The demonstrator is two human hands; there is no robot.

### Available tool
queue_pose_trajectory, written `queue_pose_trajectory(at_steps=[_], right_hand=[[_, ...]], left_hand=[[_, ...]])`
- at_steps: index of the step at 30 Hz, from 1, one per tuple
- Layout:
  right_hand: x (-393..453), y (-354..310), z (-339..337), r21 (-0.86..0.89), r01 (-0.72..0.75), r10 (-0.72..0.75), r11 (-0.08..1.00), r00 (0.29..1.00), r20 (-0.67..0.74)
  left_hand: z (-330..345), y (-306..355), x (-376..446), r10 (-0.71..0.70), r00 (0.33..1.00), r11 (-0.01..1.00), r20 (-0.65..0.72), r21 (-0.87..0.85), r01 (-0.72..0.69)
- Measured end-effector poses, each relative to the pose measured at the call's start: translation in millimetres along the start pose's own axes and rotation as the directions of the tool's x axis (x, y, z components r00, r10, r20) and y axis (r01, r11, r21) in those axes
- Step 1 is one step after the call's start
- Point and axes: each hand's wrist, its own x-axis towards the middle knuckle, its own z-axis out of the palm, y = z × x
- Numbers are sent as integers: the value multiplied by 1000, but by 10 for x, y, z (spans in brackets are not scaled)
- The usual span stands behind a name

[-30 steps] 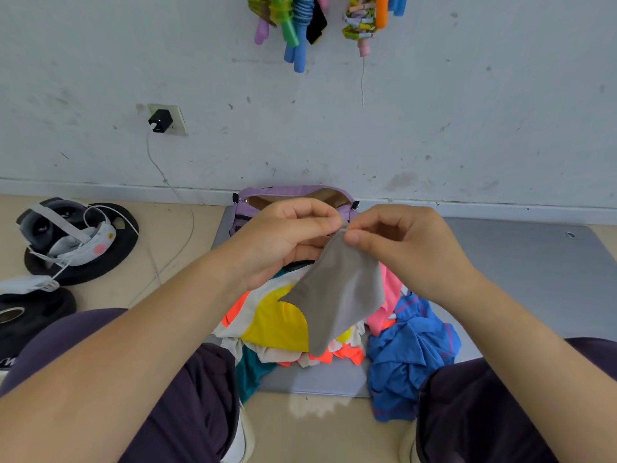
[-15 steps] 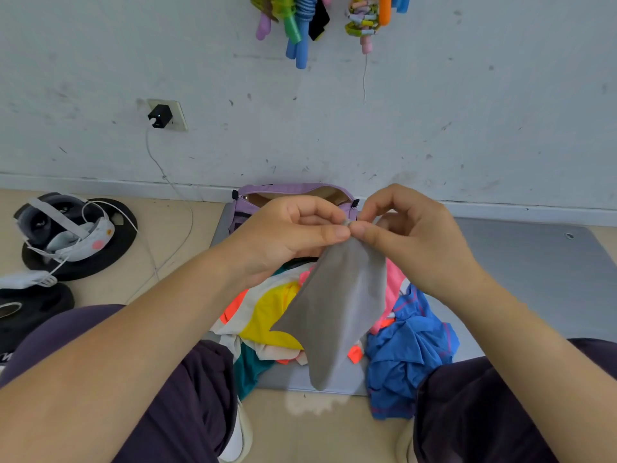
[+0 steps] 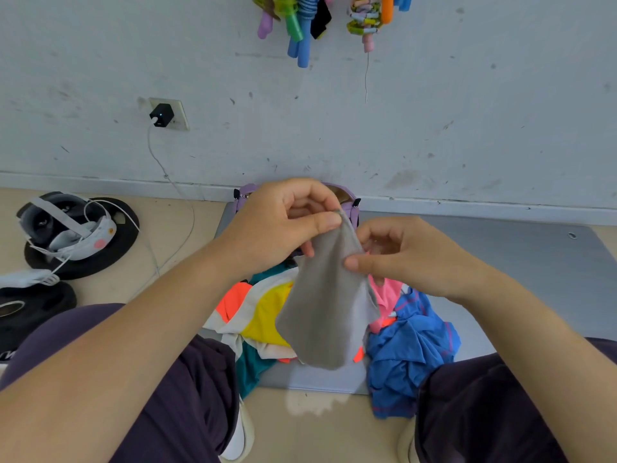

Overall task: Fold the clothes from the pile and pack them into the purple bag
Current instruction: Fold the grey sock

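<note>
Your knees sat nearest, in dark trousers, either side of the pile, which lay on the grey mat. Above the pile you held the grey cloth up so it hung free. Your left hand pinched its top corner between thumb and forefinger; your right hand pinched its right edge lower down, fingers curled. Behind your hands the purple bag stood at the mat's far end against the wall, mostly hidden by your left hand
</note>
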Motion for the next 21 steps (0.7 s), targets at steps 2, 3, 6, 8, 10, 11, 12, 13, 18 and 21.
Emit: queue_pose_trajectory(at_steps=[2, 3, 6, 8, 10, 11, 12, 13, 18, 21], right_hand=[[18, 51, -24, -234, -18, 16, 972, 1000, -12], [27, 68, -42, -340, -22, 10, 940, 999, -36], [28, 76, -99, -421, -3, -66, 907, 986, -150], [41, 91, -119, -409, 37, -127, 912, 973, -195], [55, 114, -109, -388, 82, -165, 918, 969, -185], [58, 120, -92, -370, 101, -178, 923, 967, -180], [58, 119, -73, -346, 122, -193, 930, 964, -180], [58, 119, -57, -316, 146, -213, 937, 959, -188], [40, 50, 31, -220, 295, -340, 930, 917, -207], [41, 51, 62, -240, 286, -335, 927, 922, -196]], left_hand=[[-25, -5, 26, -4, 998, 1000, -65, -29, 2], [-47, -12, 42, -10, 995, 1000, -96, -21, 8], [-130, -57, 83, -24, 991, 990, -134, 135, 42], [-172, -88, 96, -57, 994, 977, -93, 198, 74], [-181, -112, 92, -71, 997, 955, -22, 287, 74], [-170, -117, 87, -62, 998, 944, 3, 324, 57], [-153, -118, 85, -44, 999, 943, 7, 331, 39], [-142, -114, 83, -25, 1000, 948, -9, 318, 27], [-119, -120, 87, 87, 987, 967, -134, 250, -51], [-112, -135, 91, 107, 983, 960, -150, 272, -63]])
